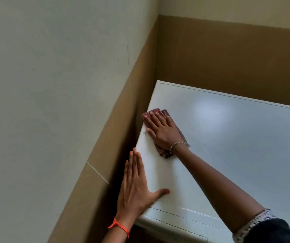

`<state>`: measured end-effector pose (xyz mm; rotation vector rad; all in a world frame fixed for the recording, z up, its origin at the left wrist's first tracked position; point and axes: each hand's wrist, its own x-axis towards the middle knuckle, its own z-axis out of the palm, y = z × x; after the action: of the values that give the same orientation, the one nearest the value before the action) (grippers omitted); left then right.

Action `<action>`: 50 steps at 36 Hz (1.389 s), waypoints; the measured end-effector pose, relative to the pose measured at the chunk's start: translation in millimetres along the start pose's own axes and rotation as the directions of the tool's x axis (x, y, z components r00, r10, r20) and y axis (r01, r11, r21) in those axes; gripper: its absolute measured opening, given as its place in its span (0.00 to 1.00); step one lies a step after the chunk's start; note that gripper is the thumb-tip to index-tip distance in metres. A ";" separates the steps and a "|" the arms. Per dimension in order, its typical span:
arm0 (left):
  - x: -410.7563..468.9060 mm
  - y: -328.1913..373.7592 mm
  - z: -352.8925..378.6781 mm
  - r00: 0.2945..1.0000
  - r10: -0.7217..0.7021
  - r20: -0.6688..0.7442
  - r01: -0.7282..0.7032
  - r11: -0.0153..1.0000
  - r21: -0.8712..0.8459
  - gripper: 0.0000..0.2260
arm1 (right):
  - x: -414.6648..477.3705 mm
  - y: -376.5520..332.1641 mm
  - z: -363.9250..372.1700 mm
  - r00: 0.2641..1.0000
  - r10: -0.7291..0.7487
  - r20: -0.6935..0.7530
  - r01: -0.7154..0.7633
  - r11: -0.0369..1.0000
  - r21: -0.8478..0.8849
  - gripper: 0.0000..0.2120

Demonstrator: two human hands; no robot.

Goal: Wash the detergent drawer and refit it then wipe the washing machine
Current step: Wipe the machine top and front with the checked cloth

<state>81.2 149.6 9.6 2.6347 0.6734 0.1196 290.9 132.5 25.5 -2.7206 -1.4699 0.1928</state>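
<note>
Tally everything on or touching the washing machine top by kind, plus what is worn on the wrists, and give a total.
Hands: 2, the left hand flat along the machine's edge and the right hand flat on the cloth
Cloths: 1, a reddish checked cloth
Wrist bands: 2, an orange thread and a beaded bracelet
Total: 5

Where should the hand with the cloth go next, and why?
Probably slide across toward the machine's far right side. The right hand presses the checked cloth flat near the left edge of the washing machine top, while the left hand braces that edge, so most of the top lies unreached to the right.
</note>
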 end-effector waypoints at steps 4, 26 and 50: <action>0.0 -0.7 -2.4 1.000 -0.016 -0.006 0.016 1.000 -0.003 0.60 | 1.9 -29.6 1.7 0.982 -0.184 0.030 0.184 0.983 -0.002 0.24; 1.0 -5.8 2.6 0.999 0.016 0.034 -0.016 1.000 -0.001 0.58 | -41.4 74.9 -1.8 0.997 0.067 0.022 -0.068 0.996 0.050 0.25; 181.7 3.6 -0.2 0.993 -0.111 0.047 0.117 0.978 -0.174 0.61 | 40.8 70.3 -9.9 0.997 0.074 -0.023 -0.071 0.991 0.114 0.23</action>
<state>242.5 233.3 7.8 2.4171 0.7631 0.0927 372.6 128.2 24.8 -2.6769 -1.3118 0.2337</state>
